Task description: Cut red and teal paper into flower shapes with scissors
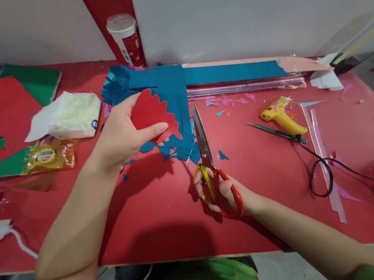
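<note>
Head view: my left hand (121,133) pinches a red scalloped paper cutout (150,112) over the teal paper sheet (166,92), thumb on top. My right hand (222,195) is closed through the handles of the scissors (206,151), whose blades are nearly together with their long axis pointing away from me. The cutout lies just left of the scissors' tip, scalloped edge facing them. A glue gun (281,115) sits well right of the scissors.

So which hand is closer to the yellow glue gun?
The right. The right hand, holding the scissors, is left of the glue gun and nearer the person. The left hand, holding a red paper shape, is much farther left.
</note>
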`<state>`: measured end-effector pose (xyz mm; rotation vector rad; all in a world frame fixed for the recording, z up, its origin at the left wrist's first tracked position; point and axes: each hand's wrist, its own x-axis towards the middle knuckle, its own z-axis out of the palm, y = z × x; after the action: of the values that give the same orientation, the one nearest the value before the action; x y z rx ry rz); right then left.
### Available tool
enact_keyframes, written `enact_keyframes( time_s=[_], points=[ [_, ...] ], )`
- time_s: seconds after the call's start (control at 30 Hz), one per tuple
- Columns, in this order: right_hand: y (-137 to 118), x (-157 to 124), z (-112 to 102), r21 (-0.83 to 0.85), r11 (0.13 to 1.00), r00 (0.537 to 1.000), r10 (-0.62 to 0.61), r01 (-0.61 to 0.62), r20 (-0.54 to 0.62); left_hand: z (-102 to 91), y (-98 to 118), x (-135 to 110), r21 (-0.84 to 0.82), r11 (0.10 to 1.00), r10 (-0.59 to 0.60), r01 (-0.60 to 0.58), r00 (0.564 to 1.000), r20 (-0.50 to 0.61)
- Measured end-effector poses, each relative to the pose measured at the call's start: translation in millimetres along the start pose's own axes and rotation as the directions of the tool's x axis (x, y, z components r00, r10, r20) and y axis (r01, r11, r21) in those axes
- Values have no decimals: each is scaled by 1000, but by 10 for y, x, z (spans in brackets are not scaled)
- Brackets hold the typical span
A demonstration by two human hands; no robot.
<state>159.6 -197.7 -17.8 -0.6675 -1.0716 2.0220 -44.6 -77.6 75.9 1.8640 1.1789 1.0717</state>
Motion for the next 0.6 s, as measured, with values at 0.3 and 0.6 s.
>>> enact_keyframes(
  time_s=[0.3, 0.6],
  points=[
    [-160, -50, -1, -211, 977, 993, 46, -23, 107, -56, 55, -16, -13, 1000, -27, 26, 999, -42],
    [-178, -54, 26, -444, 896, 999, -12, -6, -37, -62, 166, -35, 34, 999, -2, 3, 999, -32]
  ],
)
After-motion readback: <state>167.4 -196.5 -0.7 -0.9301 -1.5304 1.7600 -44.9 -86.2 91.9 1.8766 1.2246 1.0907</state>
